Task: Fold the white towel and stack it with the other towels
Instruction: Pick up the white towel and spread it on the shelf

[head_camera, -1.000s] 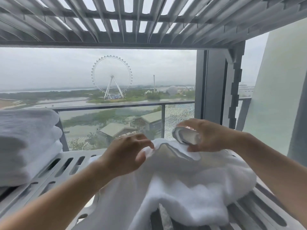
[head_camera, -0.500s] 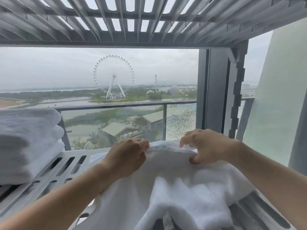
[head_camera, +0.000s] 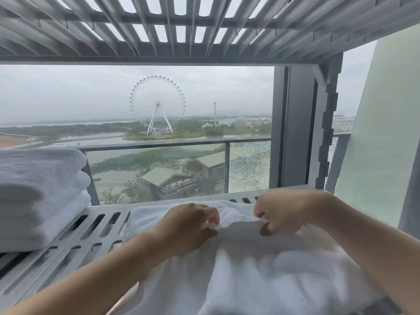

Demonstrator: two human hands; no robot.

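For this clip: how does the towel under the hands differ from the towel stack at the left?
The white towel lies loose and rumpled; the stack of towels is neatly folded. The left hand and right hand pinch the white towel; the stack of towels is untouched. The white towel spreads low; the stack of towels stands taller. Both are white and rest on the slatted shelf.

We stand at a linen rack high in a waterfront tower, seemingly a hotel: folded white towels (head_camera: 38, 196) stacked left of our left hand (head_camera: 188, 226) on a slatted grey shelf (head_camera: 106, 209), with a glass balcony railing (head_camera: 159, 145) and a Ferris wheel (head_camera: 157, 105) far beyond our right hand (head_camera: 279, 214).
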